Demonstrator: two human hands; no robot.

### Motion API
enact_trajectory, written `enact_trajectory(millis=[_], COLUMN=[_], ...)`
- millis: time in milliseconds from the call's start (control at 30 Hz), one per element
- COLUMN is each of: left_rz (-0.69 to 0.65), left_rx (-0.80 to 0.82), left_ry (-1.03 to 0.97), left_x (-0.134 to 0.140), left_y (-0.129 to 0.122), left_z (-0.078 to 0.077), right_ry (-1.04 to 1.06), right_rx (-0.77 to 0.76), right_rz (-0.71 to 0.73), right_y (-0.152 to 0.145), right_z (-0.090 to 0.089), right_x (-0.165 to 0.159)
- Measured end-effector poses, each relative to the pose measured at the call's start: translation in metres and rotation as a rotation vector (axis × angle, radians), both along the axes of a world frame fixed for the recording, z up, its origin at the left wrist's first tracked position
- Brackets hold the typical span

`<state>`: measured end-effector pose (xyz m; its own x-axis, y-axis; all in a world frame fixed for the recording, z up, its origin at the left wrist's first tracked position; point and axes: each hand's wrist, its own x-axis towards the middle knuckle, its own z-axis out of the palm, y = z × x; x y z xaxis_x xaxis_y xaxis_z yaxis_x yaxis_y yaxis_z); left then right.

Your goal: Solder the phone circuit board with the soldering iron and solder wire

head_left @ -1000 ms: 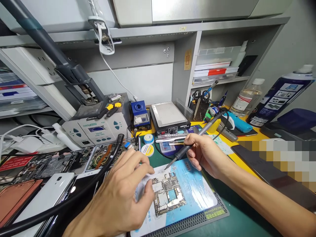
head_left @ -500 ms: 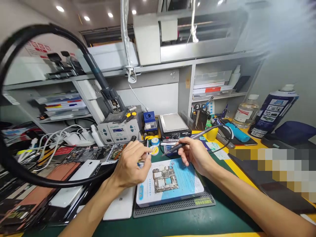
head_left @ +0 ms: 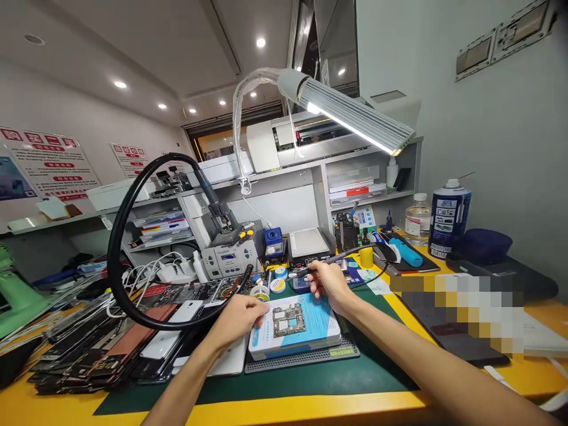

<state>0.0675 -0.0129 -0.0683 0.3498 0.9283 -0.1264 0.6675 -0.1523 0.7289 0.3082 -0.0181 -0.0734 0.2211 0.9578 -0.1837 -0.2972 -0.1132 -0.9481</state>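
Observation:
My right hand (head_left: 329, 285) is closed around a soldering iron (head_left: 339, 256) above the far right part of a white and blue box (head_left: 318, 324). The iron's tip points left, toward the small round tins (head_left: 277, 286). A phone circuit board (head_left: 282, 326) lies flat on top of the box. At the box's left edge, my left hand (head_left: 237, 319) has its fingers curled and the thumb near the index finger. Whatever it may hold is hidden. Beneath the box is a dark perforated pad (head_left: 306, 358).
A thick black hose (head_left: 116, 260) loops over phone parts (head_left: 106, 355) at left. A hot air station (head_left: 231, 260), a blue iron stand (head_left: 273, 239) and a flat heating plate (head_left: 308, 241) line the back. Spray can (head_left: 446, 222) and bottle (head_left: 417, 220) stand right.
The view has tilted up and drawn back, bringing the lit lamp into sight. My left hand has lowered to the box's left edge. My right hand still grips the soldering iron.

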Motion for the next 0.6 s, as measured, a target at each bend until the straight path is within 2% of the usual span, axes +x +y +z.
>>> enact_trajectory(millis=[200, 467, 600], left_rz=[0.070, -0.001, -0.049], left_rx=[-0.170, -0.353, -0.391], left_ry=[-0.090, -0.121, -0.128], left_x=[0.003, 0.005, 0.005], left_y=[0.014, 0.028, 0.036], left_z=[-0.001, 0.002, 0.004], right_ry=[-0.016, -0.072, -0.102], right_rx=[0.002, -0.001, 0.005], right_rz=[-0.002, -0.014, -0.036], right_y=[0.001, 0.002, 0.002], right_z=[-0.003, -0.004, -0.002], right_x=[-0.001, -0.002, -0.002])
